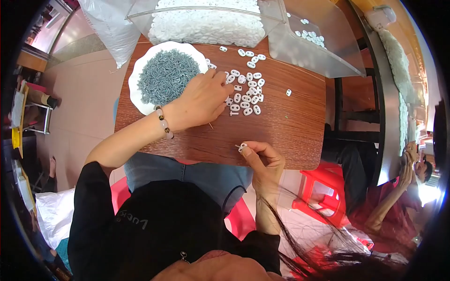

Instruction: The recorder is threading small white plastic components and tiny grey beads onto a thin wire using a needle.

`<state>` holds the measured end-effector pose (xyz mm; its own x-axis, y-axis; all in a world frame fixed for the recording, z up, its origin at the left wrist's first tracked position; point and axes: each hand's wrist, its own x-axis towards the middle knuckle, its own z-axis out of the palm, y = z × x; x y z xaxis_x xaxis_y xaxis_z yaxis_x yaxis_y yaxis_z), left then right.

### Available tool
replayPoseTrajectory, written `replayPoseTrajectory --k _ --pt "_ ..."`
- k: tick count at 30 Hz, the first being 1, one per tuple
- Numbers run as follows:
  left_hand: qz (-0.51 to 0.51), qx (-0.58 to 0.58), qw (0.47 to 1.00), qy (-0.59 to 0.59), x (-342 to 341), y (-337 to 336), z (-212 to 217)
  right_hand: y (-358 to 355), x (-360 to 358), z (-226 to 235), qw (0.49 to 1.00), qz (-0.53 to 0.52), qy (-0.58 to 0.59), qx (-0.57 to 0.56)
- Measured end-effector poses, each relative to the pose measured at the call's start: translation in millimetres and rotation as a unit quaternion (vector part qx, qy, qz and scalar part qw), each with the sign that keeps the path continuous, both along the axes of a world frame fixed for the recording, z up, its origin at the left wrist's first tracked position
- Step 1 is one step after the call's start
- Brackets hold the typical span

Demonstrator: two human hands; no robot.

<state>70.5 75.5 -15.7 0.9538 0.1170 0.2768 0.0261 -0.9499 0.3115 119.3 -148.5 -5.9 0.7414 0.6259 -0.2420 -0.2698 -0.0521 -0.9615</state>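
Note:
My left hand (200,99) reaches over the brown table, its fingers bent down at a loose cluster of small white two-hole oval plastic pieces (246,97). Its fingertips are partly hidden, so what they pinch cannot be made out. A thin stick-like tip (211,125) shows below that hand. Close to the table's front edge, my right hand (268,163) pinches one white two-hole oval piece (243,147) between thumb and fingers; a thin pin sticks out of it. Left of the cluster, a white scalloped bowl (136,77) holds a heap of small grey-blue screw-like pieces (168,75).
A clear bin (206,40) full of white pieces stands at the table's back edge, beside another clear tray (304,51) with a few pieces. One white piece (288,92) lies apart at right. A red stool (318,196) and a seated person (389,210) are at right.

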Motion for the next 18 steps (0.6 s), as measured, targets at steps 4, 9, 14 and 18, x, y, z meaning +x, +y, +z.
replayPoseTrajectory --k 4,9,14,18 --pt "0.005 0.004 1.000 0.006 5 0 -1 -1 2 -2 1.000 0.008 -0.006 -0.008" --pt "0.021 -0.032 0.999 0.004 4 -1 4 0 4 -5 0.998 0.021 -0.055 -0.010" --pt "0.044 -0.346 0.937 -0.002 -12 -2 19 0 4 -5 0.999 0.007 -0.036 0.008" --pt "0.063 -0.631 0.771 0.067 -39 -15 29 6 0 7 0.999 0.000 0.014 0.039"
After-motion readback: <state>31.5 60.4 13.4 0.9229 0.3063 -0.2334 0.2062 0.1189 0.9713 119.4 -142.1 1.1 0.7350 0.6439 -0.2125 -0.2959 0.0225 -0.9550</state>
